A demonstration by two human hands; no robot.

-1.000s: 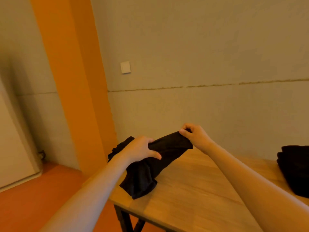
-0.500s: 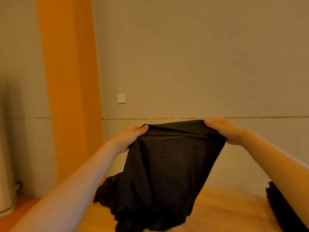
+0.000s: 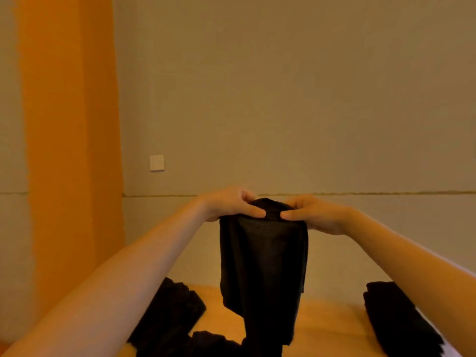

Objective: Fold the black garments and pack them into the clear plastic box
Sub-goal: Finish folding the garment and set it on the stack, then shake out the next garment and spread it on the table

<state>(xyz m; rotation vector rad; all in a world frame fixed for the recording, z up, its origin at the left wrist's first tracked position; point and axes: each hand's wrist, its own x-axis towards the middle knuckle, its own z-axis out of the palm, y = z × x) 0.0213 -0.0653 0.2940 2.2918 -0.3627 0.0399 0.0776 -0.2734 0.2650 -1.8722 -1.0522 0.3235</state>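
A black garment hangs in the air above the wooden table, folded in half lengthwise so it forms a narrow strip. My left hand and my right hand pinch its top edge side by side, thumbs almost touching. Its lower end trails down onto the table among more black fabric at the front left. The clear plastic box is out of view.
A pile of black garments lies on the table at the right. Behind the table is a plain wall with a white switch plate; an orange column stands at the left.
My hands have come together, bringing the two top corners of the garment to meet, so the wide hanging cloth is now a narrow folded strip. The view has tilted up slightly.
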